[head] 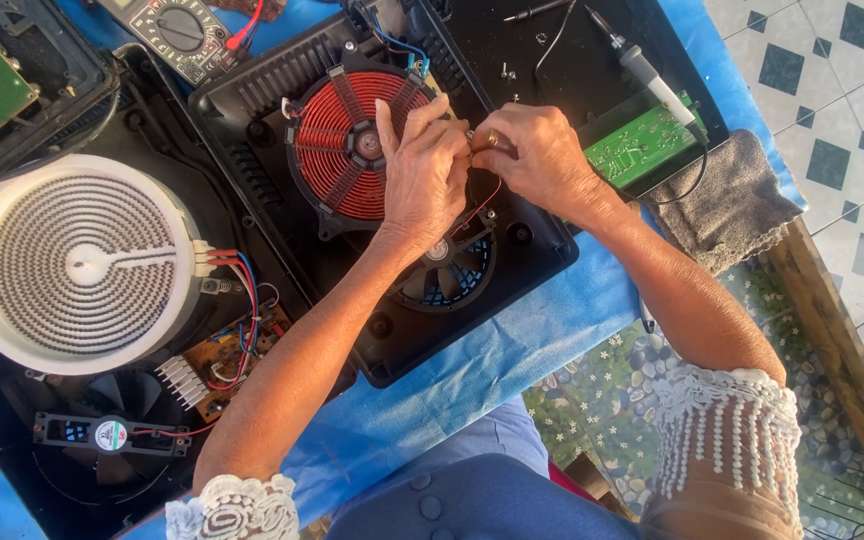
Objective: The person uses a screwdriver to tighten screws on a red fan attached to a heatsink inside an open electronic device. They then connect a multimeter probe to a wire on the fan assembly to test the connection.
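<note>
An opened black induction cooker base (512,265) lies on a blue cloth. Inside it sit a red copper coil (337,140) and a black cooling fan (452,275). My left hand (422,175) rests over the right edge of the coil, fingers bent around thin red wires. My right hand (537,155) meets it from the right, pinching a small metal part at the wire ends between the two hands. What exactly sits between the fingertips is hidden.
A white round radiant heater element (77,265) with a circuit board (227,365) and a small fan (107,432) lies left. A multimeter (182,35) is at the top. A green circuit board (642,145), a soldering iron (647,75) and a grey rag (737,200) lie right.
</note>
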